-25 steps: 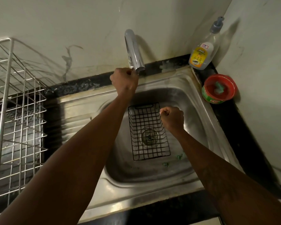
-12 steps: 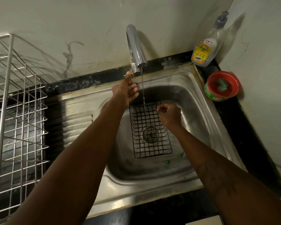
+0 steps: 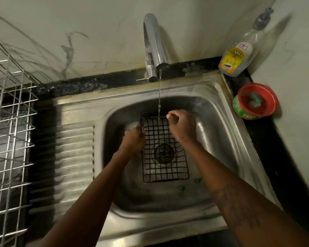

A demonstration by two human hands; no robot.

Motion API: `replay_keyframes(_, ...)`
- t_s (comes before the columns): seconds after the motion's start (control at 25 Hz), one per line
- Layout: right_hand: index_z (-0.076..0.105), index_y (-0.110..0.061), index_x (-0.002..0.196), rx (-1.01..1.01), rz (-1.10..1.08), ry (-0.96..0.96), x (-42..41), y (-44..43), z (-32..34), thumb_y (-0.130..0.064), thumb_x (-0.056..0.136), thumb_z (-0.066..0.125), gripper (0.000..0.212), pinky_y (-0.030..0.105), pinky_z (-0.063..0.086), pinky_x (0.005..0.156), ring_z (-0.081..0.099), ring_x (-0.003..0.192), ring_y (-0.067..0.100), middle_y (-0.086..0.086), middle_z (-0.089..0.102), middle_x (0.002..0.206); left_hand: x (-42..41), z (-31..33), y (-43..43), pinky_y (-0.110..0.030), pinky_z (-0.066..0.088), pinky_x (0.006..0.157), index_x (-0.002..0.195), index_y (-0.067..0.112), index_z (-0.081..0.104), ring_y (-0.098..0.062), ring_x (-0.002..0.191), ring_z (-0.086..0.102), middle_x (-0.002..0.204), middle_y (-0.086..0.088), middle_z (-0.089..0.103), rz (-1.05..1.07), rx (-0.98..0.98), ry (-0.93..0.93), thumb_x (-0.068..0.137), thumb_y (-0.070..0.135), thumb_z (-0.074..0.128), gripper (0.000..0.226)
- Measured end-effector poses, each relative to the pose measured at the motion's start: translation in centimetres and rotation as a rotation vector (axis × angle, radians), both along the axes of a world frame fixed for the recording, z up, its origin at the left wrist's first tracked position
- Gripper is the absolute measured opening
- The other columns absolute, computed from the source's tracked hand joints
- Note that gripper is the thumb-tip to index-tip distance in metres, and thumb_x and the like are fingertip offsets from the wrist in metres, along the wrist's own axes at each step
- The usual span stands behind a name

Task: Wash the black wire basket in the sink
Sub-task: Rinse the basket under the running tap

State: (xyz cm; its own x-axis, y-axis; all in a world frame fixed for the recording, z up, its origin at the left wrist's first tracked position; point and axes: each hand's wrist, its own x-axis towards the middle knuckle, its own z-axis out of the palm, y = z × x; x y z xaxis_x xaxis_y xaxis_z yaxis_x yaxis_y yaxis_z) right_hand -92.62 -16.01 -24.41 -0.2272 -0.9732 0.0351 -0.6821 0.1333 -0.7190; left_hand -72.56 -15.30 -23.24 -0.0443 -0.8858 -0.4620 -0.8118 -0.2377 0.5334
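Note:
The black wire basket [image 3: 163,157] sits in the steel sink [image 3: 219,132], over the drain. My left hand [image 3: 133,143] grips its left rim, slightly blurred. My right hand [image 3: 183,126] is closed on the upper right rim. A thin stream of water runs from the chrome tap [image 3: 154,45] and lands on the basket's far end, between my hands.
A steel wire dish rack [image 3: 9,132] stands at the left beside the ribbed drainboard [image 3: 75,154]. A dish soap bottle [image 3: 239,50] and a red tub with a green scrubber [image 3: 256,101] sit at the back right corner. Green scraps [image 3: 197,180] lie in the basin.
My left hand left the tap handle and came down to the basket's left rim. Water began running from the tap. My right hand stayed on the basket.

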Motion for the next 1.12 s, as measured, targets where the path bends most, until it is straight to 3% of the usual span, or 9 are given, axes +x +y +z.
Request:
replay_keyframes(0.12, 0.075, -0.02, 0.119, -0.017, 0.108, 0.177, 0.1, -1.3, -2.1, -0.033, 0.096, 0.065, 0.027, 0.043, 0.049, 0.102, 0.064, 0.111, 0.017, -0.001, 0.074, 0.116, 0.1, -0.7, 0.4, -0.037, 0.064, 0.064, 0.09, 0.014, 0.061, -0.02, 0.07, 0.072, 0.086, -0.008, 0.069, -0.097, -0.011, 0.031, 0.1, 0.01, 0.055, 0.012)
replay_keyframes(0.28, 0.076, -0.027, 0.112, -0.018, 0.18, 0.333, 1.3, -1.3, -4.4, -0.035, 0.097, 0.066, 0.02, 0.06, 0.025, 0.119, 0.066, 0.109, 0.017, -0.004, 0.076, 0.111, -0.2, -1.5, 1.2, -0.015, 0.056, 0.056, 0.091, 0.023, 0.058, -0.009, 0.067, 0.068, 0.081, 0.001, 0.067, -0.082, -0.02, 0.035, 0.097, 0.015, 0.062, 0.011)
replay_keyframes(0.4, 0.077, -0.028, 0.113, -0.039, 0.271, 0.36, 2.9, -1.6, -5.5, -0.042, 0.096, 0.066, 0.024, 0.06, 0.018, 0.121, 0.067, 0.108, 0.018, -0.003, 0.077, 0.111, -0.5, -2.5, 1.7, -0.021, 0.059, 0.067, 0.108, 0.011, 0.062, -0.012, 0.072, 0.068, 0.081, 0.001, 0.066, -0.152, -0.063, -0.021, 0.096, 0.013, 0.061, 0.012)
replay_keyframes(0.48, 0.078, -0.027, 0.111, -0.056, 0.352, 0.336, 4.0, -2.0, -5.7, -0.045, 0.098, 0.061, 0.027, 0.055, 0.016, 0.122, 0.068, 0.106, 0.018, -0.003, 0.077, 0.108, -0.7, -2.6, 1.4, -0.014, 0.053, 0.059, 0.107, 0.007, 0.062, -0.009, 0.068, 0.063, 0.079, 0.004, 0.062, -0.185, -0.064, -0.037, 0.096, 0.01, 0.059, 0.012)
replay_keyframes(0.6, 0.078, -0.03, 0.111, -0.048, 0.399, 0.288, 3.1, -2.9, -5.4, -0.045, 0.102, 0.056, 0.028, 0.044, 0.022, 0.118, 0.067, 0.106, 0.015, -0.005, 0.077, 0.109, -0.9, -2.5, 0.6, -0.01, 0.042, 0.052, 0.105, 0.016, 0.059, -0.004, 0.066, 0.055, 0.082, 0.009, 0.056, -0.191, -0.036, -0.062, 0.094, 0.01, 0.061, 0.013)
replay_keyframes(0.72, 0.077, -0.032, 0.113, -0.051, 0.304, 0.319, -1.3, -2.6, -5.2, -0.045, 0.101, 0.055, 0.028, 0.047, 0.03, 0.112, 0.067, 0.105, 0.02, -0.005, 0.077, 0.108, -0.6, -2.5, 0.0, -0.014, 0.048, 0.06, 0.116, 0.015, 0.06, -0.007, 0.072, 0.057, 0.096, 0.004, 0.058, -0.173, -0.044, -0.081, 0.092, 0.013, 0.063, 0.025)
replay_keyframes(0.84, 0.076, -0.03, 0.113, -0.031, 0.27, 0.442, -1.6, -2.7, -4.4, -0.029, 0.101, 0.06, 0.02, 0.049, 0.038, 0.107, 0.066, 0.102, 0.023, -0.001, 0.077, 0.103, -0.8, -2.1, -0.1, -0.022, 0.054, 0.065, 0.117, 0.008, 0.061, -0.014, 0.074, 0.062, 0.101, -0.007, 0.062, -0.235, -0.055, -0.12, 0.095, 0.014, 0.058, 0.023)
replay_keyframes(0.96, 0.074, -0.032, 0.12, -0.088, 0.509, 0.541, 4.0, -3.4, -3.8, -0.013, 0.099, 0.056, 0.034, 0.035, 0.05, 0.086, 0.068, 0.097, 0.025, 0.002, 0.076, 0.107, -1.3, -1.0, 0.3, -0.021, 0.051, 0.053, 0.102, -0.001, 0.062, -0.019, 0.061, 0.065, 0.082, -0.009, 0.066, -0.273, -0.089, -0.133, 0.096, 0.011, 0.056, 0.015)
replay_keyframes(1.12, 0.069, -0.033, 0.13, -0.007, 0.569, 0.351, 4.0, -3.8, -4.1, -0.005, 0.098, 0.054, 0.045, 0.04, 0.058, 0.087, 0.07, 0.102, 0.024, 0.002, 0.073, 0.124, -1.8, -0.5, 0.5, -0.02, 0.055, 0.052, 0.105, 0.003, 0.06, -0.014, 0.052, 0.068, 0.075, -0.004, 0.067, -0.255, 0.013, -0.139, 0.096, 0.006, 0.053, 0.012)
